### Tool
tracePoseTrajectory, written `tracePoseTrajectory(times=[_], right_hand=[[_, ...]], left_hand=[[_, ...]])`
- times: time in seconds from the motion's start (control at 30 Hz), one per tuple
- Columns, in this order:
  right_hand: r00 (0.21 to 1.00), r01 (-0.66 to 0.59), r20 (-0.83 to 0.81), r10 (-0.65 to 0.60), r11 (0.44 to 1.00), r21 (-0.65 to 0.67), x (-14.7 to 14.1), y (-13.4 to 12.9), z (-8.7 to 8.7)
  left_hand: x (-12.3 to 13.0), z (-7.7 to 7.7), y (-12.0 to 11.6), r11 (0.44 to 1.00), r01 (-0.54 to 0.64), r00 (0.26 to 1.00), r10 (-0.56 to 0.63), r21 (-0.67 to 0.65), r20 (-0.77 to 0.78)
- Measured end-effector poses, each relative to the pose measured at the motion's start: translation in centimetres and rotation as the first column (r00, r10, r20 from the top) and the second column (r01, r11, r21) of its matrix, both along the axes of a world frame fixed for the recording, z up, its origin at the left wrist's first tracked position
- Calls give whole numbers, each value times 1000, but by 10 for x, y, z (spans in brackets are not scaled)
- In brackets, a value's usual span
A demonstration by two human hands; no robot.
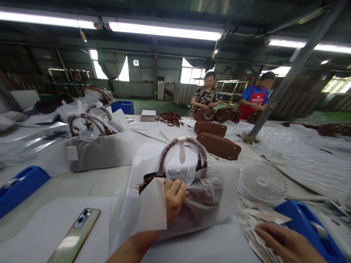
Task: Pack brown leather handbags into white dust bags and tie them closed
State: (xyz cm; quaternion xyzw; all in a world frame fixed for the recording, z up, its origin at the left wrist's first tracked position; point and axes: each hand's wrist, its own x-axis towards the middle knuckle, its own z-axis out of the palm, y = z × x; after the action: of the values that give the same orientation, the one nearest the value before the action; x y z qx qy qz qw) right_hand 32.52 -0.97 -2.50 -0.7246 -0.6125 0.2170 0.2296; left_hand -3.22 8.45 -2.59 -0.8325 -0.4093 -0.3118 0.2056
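left fingers [175,189]: bent and close together on the upper front of the brown handbag [205,193]; tips partly out of sight, so i cannot tell whether they pinch anything or only press.
right fingers [270,233]: loosely curled over the stack of paper tags [251,223]; i cannot tell whether one is taken.
handbag: upright on the tabletop [109,179], beneath and just beyond the left fingers, behind translucent wrapping paper.
paper flap [152,210]: just left of the left fingers, free at its edge; it could crease or tear if the hand drags across it.
gold clasp [137,187]: further left of the left fingers, outside the paper; it could snag the sheet or scratch leather if pushed inward.
arched handle [163,157]: rising beyond the left fingers in clear film; the film could slip if the handle is knocked.
tags: uneven under the right fingers; a careless pull could bring several or spill them.
white fan [263,181]: beyond the right fingers, close to the tags; if running, it could scatter them. i cannot tell if it runs.
blue tape dispenser [304,219]: right of the right fingers, partly hidden by that hand.
smartphone [76,233]: well left of the left fingers, cut off at the lower edge.
handbag base: blurred by the paper, below the left fingers.
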Motion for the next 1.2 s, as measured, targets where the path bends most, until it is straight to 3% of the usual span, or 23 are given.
tracePoseTrajectory(times=[0.03,0.1,0.2,0.3,0.37,0.5,0.67,0.8,0.97,1.2], right_hand=[[995,-92,-52,90,995,-29,-31,12,22],[953,-189,-235,192,981,37,-91,35,61],[781,-265,-553,290,956,127,-154,66,90],[621,-292,-753,219,956,38,-179,93,83],[588,-292,-801,116,953,-76,-183,107,70],[639,-241,-768,-36,939,-245,-182,119,59],[713,-204,-693,-109,913,-353,-187,121,65],[749,-169,-649,-136,907,-385,-191,123,69],[770,-145,-616,-166,895,-422,-195,126,69],[725,-101,-668,-170,932,-347,-201,115,65]], left_hand=[[-1,-1,0,1000,-4,1000,4,-6,-1],[-1,-2,0,1000,-6,1000,6,-4,-4],[0,-2,-1,1000,-7,1000,7,9,-5],[2,-2,-1,1000,-17,999,16,21,35],[3,-2,0,999,-12,998,9,46,70],[3,2,1,994,7,994,-18,107,110],[4,0,0,999,14,996,-18,42,93],[5,-4,2,1000,-12,985,11,5,171],[1,9,5,996,55,997,-51,-70,55],[-4,6,3,990,-66,996,72,-123,50]])
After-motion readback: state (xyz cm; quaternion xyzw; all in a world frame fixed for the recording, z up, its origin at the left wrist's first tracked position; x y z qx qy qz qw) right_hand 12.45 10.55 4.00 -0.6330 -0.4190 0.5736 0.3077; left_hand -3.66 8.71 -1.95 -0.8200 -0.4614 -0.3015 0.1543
